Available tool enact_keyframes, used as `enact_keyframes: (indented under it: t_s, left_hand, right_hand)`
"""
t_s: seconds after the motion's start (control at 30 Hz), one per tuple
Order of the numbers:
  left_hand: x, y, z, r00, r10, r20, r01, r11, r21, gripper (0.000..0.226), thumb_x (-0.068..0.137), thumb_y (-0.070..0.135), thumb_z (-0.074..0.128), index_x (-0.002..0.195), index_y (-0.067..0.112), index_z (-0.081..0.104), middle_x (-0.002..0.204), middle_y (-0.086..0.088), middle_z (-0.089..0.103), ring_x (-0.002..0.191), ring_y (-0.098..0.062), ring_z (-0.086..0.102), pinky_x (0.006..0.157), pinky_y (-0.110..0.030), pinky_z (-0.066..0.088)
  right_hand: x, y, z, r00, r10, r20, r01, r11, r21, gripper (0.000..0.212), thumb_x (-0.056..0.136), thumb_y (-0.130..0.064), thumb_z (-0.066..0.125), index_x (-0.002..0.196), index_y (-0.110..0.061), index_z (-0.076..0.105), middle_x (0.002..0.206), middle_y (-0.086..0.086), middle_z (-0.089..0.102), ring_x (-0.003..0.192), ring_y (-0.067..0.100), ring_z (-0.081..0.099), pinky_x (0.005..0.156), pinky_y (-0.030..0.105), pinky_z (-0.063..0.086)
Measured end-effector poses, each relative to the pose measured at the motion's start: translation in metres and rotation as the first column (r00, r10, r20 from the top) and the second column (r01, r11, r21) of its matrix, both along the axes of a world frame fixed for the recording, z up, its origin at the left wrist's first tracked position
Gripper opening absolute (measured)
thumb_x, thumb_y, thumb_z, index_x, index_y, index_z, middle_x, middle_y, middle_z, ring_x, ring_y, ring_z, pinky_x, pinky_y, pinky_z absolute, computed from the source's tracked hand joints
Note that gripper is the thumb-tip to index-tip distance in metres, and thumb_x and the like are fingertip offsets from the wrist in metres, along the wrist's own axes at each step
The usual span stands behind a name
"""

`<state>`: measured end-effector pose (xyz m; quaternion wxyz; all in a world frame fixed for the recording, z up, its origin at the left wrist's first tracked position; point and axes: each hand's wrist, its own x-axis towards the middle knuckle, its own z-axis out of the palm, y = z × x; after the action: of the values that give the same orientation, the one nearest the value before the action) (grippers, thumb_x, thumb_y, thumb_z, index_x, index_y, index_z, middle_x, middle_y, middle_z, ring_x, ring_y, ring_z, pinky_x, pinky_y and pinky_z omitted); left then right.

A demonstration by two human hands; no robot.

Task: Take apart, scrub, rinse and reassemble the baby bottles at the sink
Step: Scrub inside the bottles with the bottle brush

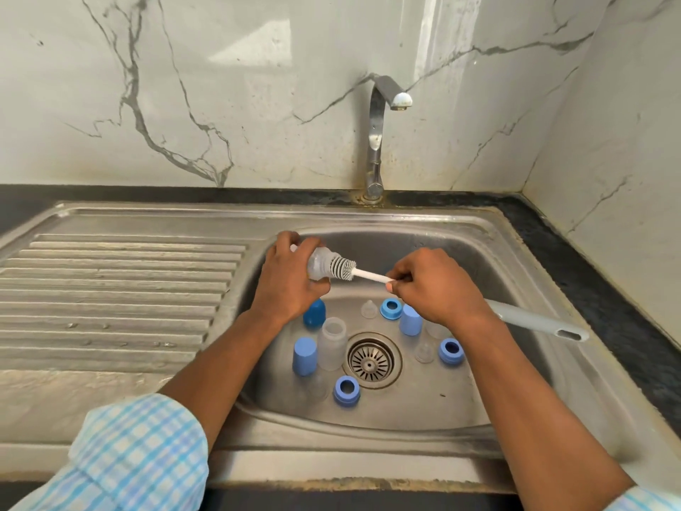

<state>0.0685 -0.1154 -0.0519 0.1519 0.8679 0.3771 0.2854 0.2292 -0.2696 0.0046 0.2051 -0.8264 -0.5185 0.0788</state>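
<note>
Hands at work above a stainless steel sink [516, 260]. My left hand [291, 278] grips a small clear plastic baby bottle [317, 266], held on its side over the basin with its mouth pointing right and my fingers curled round its body. My right hand [438, 285] pinches the white shaft of a long bottle brush [372, 276] between thumb and fingertips. The brush's grey ribbed head [341, 267] sits partly inside the bottle's mouth, and its grey handle [534, 320] juts out past my right wrist toward the sink's right rim.

On the basin floor, loose bottle parts lie around a round metal drain strainer [370, 360]. To its left stand a second clear bottle [332, 343], upright and open, a pale blue cap [304, 355] just beside it, and a dark blue cap [314, 313] near my left wrist. Three blue screw rings lie apart: one behind the drain [391, 308], one to the right [451, 351], one in front [346, 390]. Another pale blue cap [411, 319] stands under my right hand. Two clear teats [368, 309] [424, 351] rest nearby.

A curved chrome tap [377, 142] rises behind the basin against white marble-patterned wall; no water shows at its spout. A ribbed steel drainboard [110, 289] stretches left. My blue checked sleeve [140, 448] fills the lower left corner.
</note>
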Motion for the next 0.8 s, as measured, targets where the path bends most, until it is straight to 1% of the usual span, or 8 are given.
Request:
enact_keyframes:
  t_s: [0.1, 0.23, 0.43, 0.5, 0.57, 0.67, 0.73, 0.8]
  left_hand:
    - [-0.002, -0.011, 0.002, 0.994, -0.104, 0.045, 0.094, 0.980, 0.178, 0.062, 0.065, 0.014, 0.083, 0.124, 0.023, 0.064, 0.127, -0.009, 0.045, 0.114, -0.032, 0.047, 0.100, -0.039, 0.042]
    - [-0.007, -0.018, 0.009, 0.984, -0.081, 0.161, 0.041, 0.972, 0.233, 0.062, 0.064, 0.011, 0.088, 0.122, 0.019, 0.066, 0.128, -0.009, 0.047, 0.119, -0.031, 0.047, 0.098, -0.028, 0.034]
    - [-0.006, -0.032, 0.016, 0.938, -0.229, 0.259, 0.148, 0.943, 0.297, 0.062, 0.063, 0.013, 0.089, 0.120, 0.018, 0.065, 0.127, -0.006, 0.046, 0.116, -0.025, 0.051, 0.096, -0.034, 0.047]
    - [-0.004, -0.028, 0.020, 0.883, -0.244, 0.402, 0.190, 0.967, 0.171, 0.067, 0.063, 0.008, 0.088, 0.122, 0.022, 0.060, 0.133, -0.002, 0.042, 0.118, -0.017, 0.052, 0.095, -0.029, 0.050]
    - [-0.002, -0.026, 0.023, 0.752, -0.178, 0.634, 0.311, 0.945, -0.103, 0.074, 0.066, -0.008, 0.081, 0.125, 0.023, 0.049, 0.138, -0.003, 0.042, 0.118, -0.012, 0.054, 0.089, -0.022, 0.052]
    - [-0.004, -0.031, 0.028, 0.493, 0.170, 0.853, 0.557, 0.692, -0.460, 0.061, 0.061, -0.014, 0.059, 0.115, 0.014, 0.053, 0.113, -0.004, 0.061, 0.099, -0.013, 0.061, 0.080, -0.025, 0.055]
    - [-0.007, -0.031, 0.028, 0.455, 0.281, 0.845, 0.639, 0.558, -0.530, 0.054, 0.059, -0.002, 0.050, 0.110, 0.011, 0.059, 0.097, -0.007, 0.067, 0.093, -0.019, 0.063, 0.081, -0.033, 0.056]
    - [-0.010, -0.031, 0.027, 0.453, 0.296, 0.841, 0.700, 0.467, -0.541, 0.053, 0.063, 0.004, 0.053, 0.116, 0.008, 0.060, 0.107, -0.015, 0.066, 0.101, -0.027, 0.064, 0.086, -0.040, 0.058]
  right_hand:
    - [-0.005, -0.006, 0.004, 0.997, 0.008, 0.075, -0.007, 1.000, -0.008, 0.014, 0.089, -0.030, 0.066, 0.096, -0.025, 0.077, 0.081, -0.003, 0.071, 0.071, 0.018, 0.063, 0.071, 0.038, 0.057]
    - [-0.011, -0.012, 0.009, 0.997, -0.002, 0.076, -0.003, 0.998, 0.063, 0.013, 0.089, -0.030, 0.065, 0.093, -0.024, 0.076, 0.079, -0.003, 0.068, 0.071, 0.018, 0.063, 0.071, 0.039, 0.057]
    - [-0.027, -0.010, 0.012, 0.991, 0.111, -0.073, -0.105, 0.992, 0.077, 0.019, 0.097, -0.027, 0.059, 0.086, -0.016, 0.071, 0.069, 0.002, 0.069, 0.065, 0.022, 0.064, 0.068, 0.045, 0.056]
    - [-0.029, -0.008, 0.013, 0.991, 0.104, -0.084, -0.093, 0.987, 0.127, 0.019, 0.097, -0.025, 0.058, 0.086, -0.017, 0.071, 0.069, 0.002, 0.069, 0.064, 0.020, 0.064, 0.068, 0.043, 0.056]
    - [-0.029, -0.008, 0.015, 0.995, 0.082, -0.059, -0.070, 0.981, 0.182, 0.015, 0.096, -0.026, 0.060, 0.085, -0.020, 0.070, 0.067, -0.002, 0.066, 0.061, 0.015, 0.061, 0.061, 0.034, 0.052]
    - [-0.031, -0.012, 0.017, 0.997, 0.055, -0.057, -0.040, 0.970, 0.240, 0.007, 0.089, -0.022, 0.067, 0.085, -0.024, 0.071, 0.063, -0.009, 0.060, 0.057, 0.007, 0.056, 0.054, 0.026, 0.040]
    - [-0.036, -0.013, 0.014, 0.999, 0.045, -0.017, -0.041, 0.978, 0.206, 0.009, 0.087, -0.017, 0.067, 0.087, -0.023, 0.073, 0.064, -0.009, 0.061, 0.059, 0.009, 0.056, 0.055, 0.026, 0.040]
    - [-0.039, -0.010, 0.010, 1.000, 0.015, 0.017, -0.018, 0.980, 0.198, 0.009, 0.088, -0.017, 0.066, 0.090, -0.022, 0.074, 0.068, -0.005, 0.064, 0.062, 0.014, 0.060, 0.058, 0.028, 0.044]
